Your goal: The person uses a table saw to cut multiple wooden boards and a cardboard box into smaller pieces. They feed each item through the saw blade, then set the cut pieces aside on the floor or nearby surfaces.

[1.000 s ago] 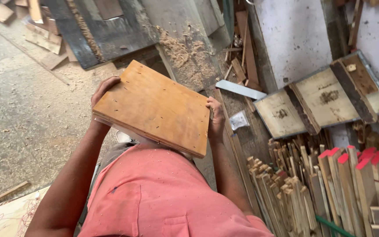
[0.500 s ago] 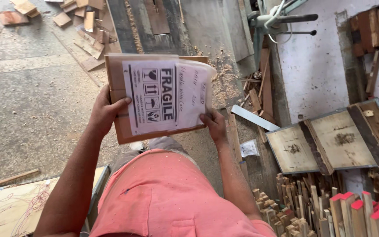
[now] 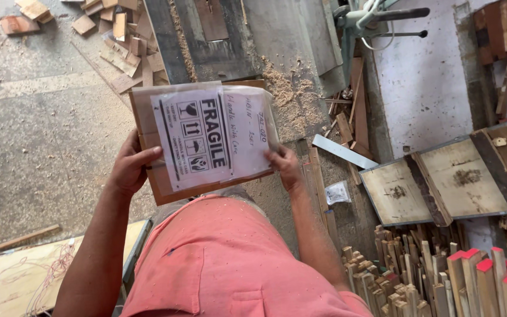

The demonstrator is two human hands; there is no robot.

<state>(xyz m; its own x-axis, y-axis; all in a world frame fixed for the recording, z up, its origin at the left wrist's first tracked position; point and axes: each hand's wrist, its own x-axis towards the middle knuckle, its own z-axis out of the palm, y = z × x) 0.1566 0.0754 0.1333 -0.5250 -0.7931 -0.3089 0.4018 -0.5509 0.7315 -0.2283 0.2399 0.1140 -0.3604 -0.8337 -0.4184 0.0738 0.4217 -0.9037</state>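
Both arms reach forward, elbows bent, left hand (image 3: 129, 170) and right hand (image 3: 284, 168) raised level, fingers curled in a grip.

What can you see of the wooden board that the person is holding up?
The wooden board is a flat rectangular panel of orange-brown wood, held tilted before the person's chest. A clear plastic sleeve with a white printed label sheet covers most of its face, leaving wood bare along the left and bottom edges. The left hand grips its left edge, thumb on the front; the right hand pinches the lower right corner.
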